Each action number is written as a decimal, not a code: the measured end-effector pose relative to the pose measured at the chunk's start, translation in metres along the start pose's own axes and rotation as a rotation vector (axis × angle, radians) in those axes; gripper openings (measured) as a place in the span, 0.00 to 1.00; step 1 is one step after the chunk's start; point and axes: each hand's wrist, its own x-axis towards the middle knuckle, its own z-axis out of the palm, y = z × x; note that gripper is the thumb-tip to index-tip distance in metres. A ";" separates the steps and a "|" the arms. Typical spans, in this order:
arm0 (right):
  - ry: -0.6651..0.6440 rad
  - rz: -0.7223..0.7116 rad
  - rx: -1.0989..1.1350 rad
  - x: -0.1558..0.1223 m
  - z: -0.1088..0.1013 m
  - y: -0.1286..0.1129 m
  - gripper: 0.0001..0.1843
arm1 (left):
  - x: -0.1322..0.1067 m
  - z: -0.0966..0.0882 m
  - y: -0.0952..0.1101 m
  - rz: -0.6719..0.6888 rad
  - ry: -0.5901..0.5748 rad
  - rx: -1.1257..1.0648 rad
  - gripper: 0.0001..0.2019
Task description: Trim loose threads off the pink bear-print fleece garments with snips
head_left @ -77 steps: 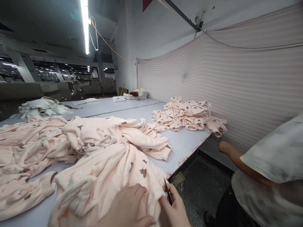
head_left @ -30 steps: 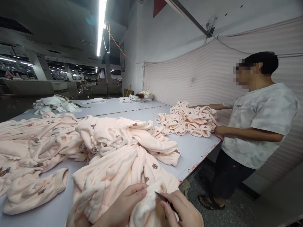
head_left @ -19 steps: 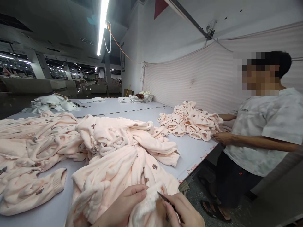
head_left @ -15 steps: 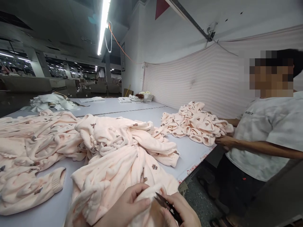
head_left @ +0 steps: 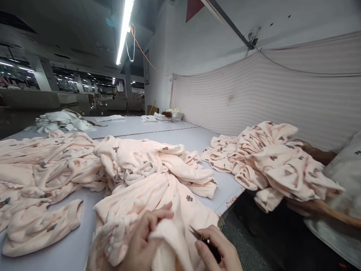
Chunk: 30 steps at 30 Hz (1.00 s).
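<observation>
A pale pink fleece garment (head_left: 158, 195) with small brown bear prints lies in front of me, its near end hanging toward my body. My left hand (head_left: 143, 237) is closed on a fold of that garment, partly blurred, with the forefinger raised over the cloth. In my right hand (head_left: 218, 250) is a pair of small black thread snips (head_left: 207, 242), fingers wrapped round the handle. The blades point up and left, just to the right of the held fold; whether they touch cloth I cannot tell.
More pink garments (head_left: 47, 165) are heaped on the table (head_left: 64, 210) at left. A co-worker's arms (head_left: 324, 205) at right hold a bundle of similar garments (head_left: 284, 162) over the table edge. White cloth pieces (head_left: 60, 120) and paper stacks (head_left: 162, 116) lie at the back.
The co-worker has pulled the pink bundle right, partly off the table, and moved toward the right edge of view. My hands have moved slightly apart, the snips away from the held fold.
</observation>
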 end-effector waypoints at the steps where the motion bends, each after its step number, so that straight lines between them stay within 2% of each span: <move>1: 0.031 0.058 -0.033 0.001 -0.005 0.009 0.15 | 0.008 -0.011 0.004 -0.058 0.027 -0.127 0.06; 3: 0.115 0.197 -0.160 0.003 -0.014 0.034 0.15 | 0.021 -0.031 0.009 -0.099 0.072 -0.227 0.06; 5: 0.213 0.313 -0.261 0.004 -0.018 0.061 0.16 | 0.028 -0.039 0.007 -0.082 0.003 -0.057 0.05; 7: 0.242 0.348 -0.228 0.005 -0.014 0.078 0.16 | 0.028 -0.029 0.001 -0.056 -0.153 0.236 0.05; 8: 0.252 0.342 -0.196 0.006 -0.009 0.081 0.15 | 0.026 -0.017 -0.004 -0.044 -0.234 0.348 0.11; 11: 0.309 0.283 -0.097 0.009 0.007 0.065 0.11 | 0.021 0.031 -0.014 0.002 -0.554 0.778 0.33; 12: 0.315 0.268 -0.039 0.011 0.012 0.054 0.11 | 0.021 0.044 -0.016 0.029 -0.619 0.851 0.37; 13: 0.298 0.258 0.046 0.013 0.016 0.043 0.11 | 0.023 0.053 -0.017 0.055 -0.652 0.879 0.35; 15: 0.244 0.264 0.250 0.015 0.021 0.024 0.13 | 0.028 0.053 -0.018 0.099 -0.621 0.891 0.21; 16: 0.218 0.274 0.334 0.016 0.023 0.018 0.13 | 0.032 0.044 -0.018 0.112 -0.578 0.918 0.15; 18: 0.214 0.293 0.389 0.016 0.026 0.018 0.15 | 0.040 0.011 -0.022 0.119 -0.466 1.059 0.09; 20: 0.286 0.312 0.319 0.016 0.031 0.027 0.15 | 0.052 -0.031 -0.029 0.121 -0.332 1.221 0.08; 22: 0.365 0.341 0.243 0.018 0.041 0.039 0.15 | 0.066 -0.068 -0.041 0.109 -0.249 1.327 0.06; 24: 0.392 0.359 0.239 0.022 0.055 0.045 0.15 | 0.085 -0.093 -0.052 0.148 -0.194 1.381 0.05; 27: 0.414 0.329 0.278 0.029 0.074 0.040 0.15 | 0.112 -0.108 -0.064 0.206 -0.151 1.421 0.06; 30: 0.465 0.267 0.269 0.028 0.071 0.036 0.14 | 0.122 -0.108 -0.070 0.262 -0.144 1.464 0.09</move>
